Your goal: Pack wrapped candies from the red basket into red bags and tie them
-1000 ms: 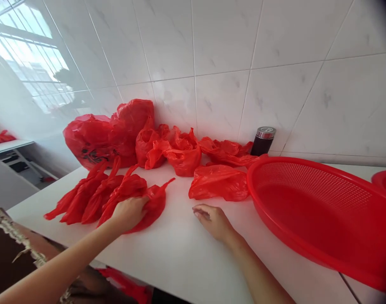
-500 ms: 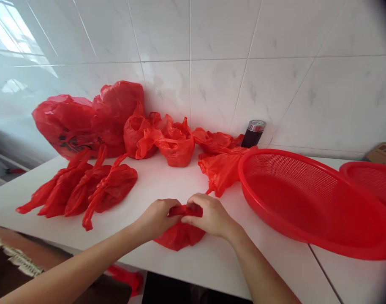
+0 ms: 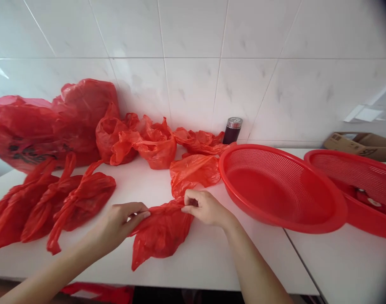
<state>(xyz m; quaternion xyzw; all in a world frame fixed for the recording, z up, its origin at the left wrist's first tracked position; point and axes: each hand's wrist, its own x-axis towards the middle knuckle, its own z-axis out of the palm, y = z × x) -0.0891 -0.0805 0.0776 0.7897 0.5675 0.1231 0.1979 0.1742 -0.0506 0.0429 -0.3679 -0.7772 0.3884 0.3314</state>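
On the near surface [image 3: 212,261] lies a red plastic bag [image 3: 161,232], its far edge pinched by the left hand [image 3: 120,219] and right hand [image 3: 205,207] held apart; too hard a pull could tear the thin film.

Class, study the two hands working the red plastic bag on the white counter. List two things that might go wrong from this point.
1. The red bag is gripped along its top by the left hand and right hand; pulling the hands apart might tear the thin plastic.
2. The bag's lower end lies close to the front edge of the counter, so it may slide off if released.
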